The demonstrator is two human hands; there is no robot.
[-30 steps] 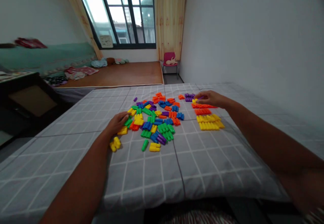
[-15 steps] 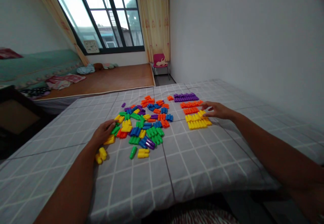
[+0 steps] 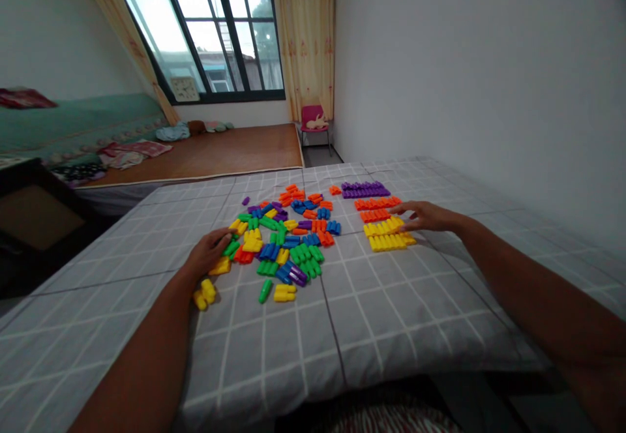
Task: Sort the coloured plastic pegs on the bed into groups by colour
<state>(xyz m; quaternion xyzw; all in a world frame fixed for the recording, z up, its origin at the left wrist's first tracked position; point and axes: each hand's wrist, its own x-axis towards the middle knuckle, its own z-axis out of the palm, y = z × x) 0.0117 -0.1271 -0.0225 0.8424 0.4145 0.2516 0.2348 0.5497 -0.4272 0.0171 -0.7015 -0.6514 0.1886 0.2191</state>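
Observation:
A loose pile of green, blue, yellow, orange and purple plastic pieces [image 3: 268, 251] lies on the checked grey cloth. At its left edge rests my left hand [image 3: 211, 250], fingers curled by yellow and green pieces; what they hold, if anything, is hidden. To the right stand sorted rows: purple pieces [image 3: 365, 190] at the back, orange pieces [image 3: 375, 205] in the middle, yellow pieces [image 3: 387, 242] in front. My right hand [image 3: 419, 216] is at the right end of the yellow and orange rows, its thumb and index finger apart, touching or just above the upper yellow row.
The checked cloth [image 3: 391, 315] covers the raised surface up to its front edge. A white wall [image 3: 464, 81] runs along the right. Beyond are a brown mat [image 3: 235, 149], a pink chair [image 3: 313, 115] and a window. A dark cabinet [image 3: 39, 218] stands at left.
The whole view has shifted slightly, so everything appears a little further right. Both hands keep nearly the same places beside the pieces.

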